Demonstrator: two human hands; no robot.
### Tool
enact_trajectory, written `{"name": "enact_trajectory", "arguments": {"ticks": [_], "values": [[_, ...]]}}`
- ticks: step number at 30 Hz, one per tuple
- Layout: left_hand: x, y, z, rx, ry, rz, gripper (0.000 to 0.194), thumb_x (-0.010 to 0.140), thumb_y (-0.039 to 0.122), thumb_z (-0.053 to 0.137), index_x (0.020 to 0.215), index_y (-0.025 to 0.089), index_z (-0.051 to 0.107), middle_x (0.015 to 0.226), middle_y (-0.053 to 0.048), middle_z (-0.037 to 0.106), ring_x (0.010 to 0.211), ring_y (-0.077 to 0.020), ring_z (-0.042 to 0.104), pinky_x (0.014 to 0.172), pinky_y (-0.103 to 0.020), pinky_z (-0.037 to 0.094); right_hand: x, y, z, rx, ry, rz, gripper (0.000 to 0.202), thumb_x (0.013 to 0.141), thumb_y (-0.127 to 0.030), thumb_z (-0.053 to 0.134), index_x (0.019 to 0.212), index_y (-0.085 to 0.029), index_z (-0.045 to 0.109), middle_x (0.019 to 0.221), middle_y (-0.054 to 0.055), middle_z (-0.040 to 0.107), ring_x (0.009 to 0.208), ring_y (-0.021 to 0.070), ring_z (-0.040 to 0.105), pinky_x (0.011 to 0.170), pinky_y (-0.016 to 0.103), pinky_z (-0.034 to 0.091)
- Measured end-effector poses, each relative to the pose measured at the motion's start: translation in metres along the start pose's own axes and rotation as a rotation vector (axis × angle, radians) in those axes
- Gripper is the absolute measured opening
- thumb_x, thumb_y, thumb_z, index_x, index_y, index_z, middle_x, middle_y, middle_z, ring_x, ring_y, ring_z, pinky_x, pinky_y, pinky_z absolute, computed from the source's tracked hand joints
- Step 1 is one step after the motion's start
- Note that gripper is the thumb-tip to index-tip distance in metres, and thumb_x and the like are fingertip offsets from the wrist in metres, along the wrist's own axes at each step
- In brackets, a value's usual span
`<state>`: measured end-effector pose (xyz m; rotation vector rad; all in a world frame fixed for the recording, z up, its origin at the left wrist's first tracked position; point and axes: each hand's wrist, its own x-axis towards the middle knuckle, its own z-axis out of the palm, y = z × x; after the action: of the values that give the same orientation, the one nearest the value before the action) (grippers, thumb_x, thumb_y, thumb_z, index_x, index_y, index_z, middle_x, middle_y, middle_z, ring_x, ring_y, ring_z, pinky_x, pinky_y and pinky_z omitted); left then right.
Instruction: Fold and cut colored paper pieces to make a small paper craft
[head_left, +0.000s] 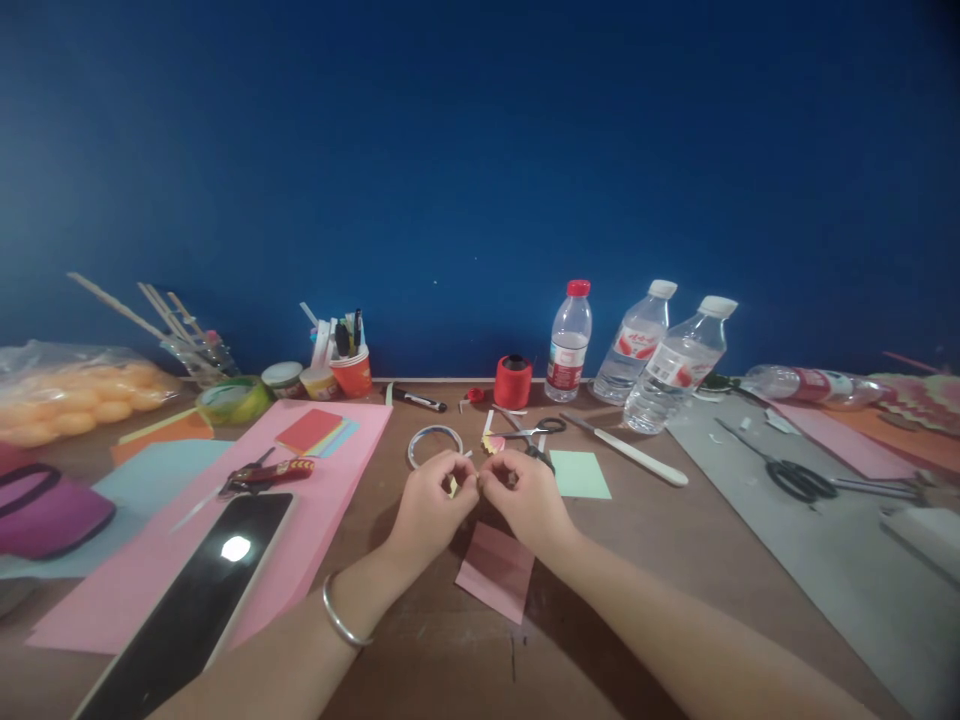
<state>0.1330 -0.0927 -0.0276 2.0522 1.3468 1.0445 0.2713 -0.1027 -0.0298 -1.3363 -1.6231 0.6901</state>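
My left hand [439,497] and my right hand [525,497] meet fingertip to fingertip over the middle of the table. Both are closed in a pinch, and what lies between the fingers is too small to make out. A bit of yellow shows inside the curl of the left fingers. Below the hands lies a pink paper square [496,572] with a crease across it. Just beyond the left hand is a roll of tape [436,446]. Scissors [551,427] and a pale green paper square [580,474] lie past the right hand.
A phone [202,590] rests on pink sheets [330,520] at left, near a folding knife [270,474]. A cup of pens [351,372], a red spool [514,382] and upright bottles [568,345] line the wall. A white-handled knife [637,455] and black scissors [802,481] lie right.
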Motion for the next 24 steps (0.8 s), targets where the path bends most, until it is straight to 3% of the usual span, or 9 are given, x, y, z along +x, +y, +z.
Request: {"name": "enact_trajectory", "arguments": {"ticks": [9, 13, 19, 24], "values": [[0.001, 0.0, 0.0, -0.235, 0.009, -0.072, 0.006, 0.066, 0.013, 0.047, 0.064, 0.017, 0.05, 0.058, 0.005, 0.048, 0.054, -0.0098, 0.044, 0.051, -0.019, 0.033, 0.005, 0.008, 0.006, 0.331, 0.018, 0.191, 0.009, 0.068, -0.022, 0.049, 0.06, -0.017, 0.05, 0.052, -0.005, 0.044, 0.05, 0.0084, 0.038, 0.048, 0.02, 0.031], [0.004, -0.005, 0.002, -0.371, 0.043, -0.132, 0.006, 0.067, 0.013, 0.048, 0.063, 0.017, 0.049, 0.056, 0.005, 0.045, 0.051, -0.0079, 0.041, 0.049, -0.018, 0.032, 0.007, 0.011, 0.007, 0.538, 0.127, 0.271, 0.011, 0.068, -0.025, 0.051, 0.06, -0.017, 0.049, 0.052, -0.006, 0.041, 0.049, 0.0073, 0.034, 0.047, 0.02, 0.028], [0.011, -0.012, 0.007, -0.897, 0.143, -0.354, 0.006, 0.066, 0.018, 0.052, 0.065, 0.017, 0.046, 0.054, 0.005, 0.048, 0.048, -0.0064, 0.042, 0.044, -0.016, 0.031, 0.017, 0.021, 0.002, 0.796, 0.333, 0.392, 0.01, 0.064, -0.027, 0.054, 0.062, -0.018, 0.05, 0.05, -0.007, 0.039, 0.045, 0.0068, 0.03, 0.042, 0.02, 0.023], [0.013, -0.015, 0.006, -1.082, 0.218, -0.42, 0.009, 0.062, 0.017, 0.057, 0.065, 0.017, 0.048, 0.056, 0.005, 0.049, 0.056, -0.0076, 0.049, 0.05, -0.017, 0.038, 0.03, 0.033, -0.011, 0.739, 0.434, 0.343, 0.011, 0.063, -0.023, 0.049, 0.055, -0.018, 0.042, 0.051, -0.005, 0.038, 0.044, 0.0071, 0.033, 0.04, 0.021, 0.024]]}}
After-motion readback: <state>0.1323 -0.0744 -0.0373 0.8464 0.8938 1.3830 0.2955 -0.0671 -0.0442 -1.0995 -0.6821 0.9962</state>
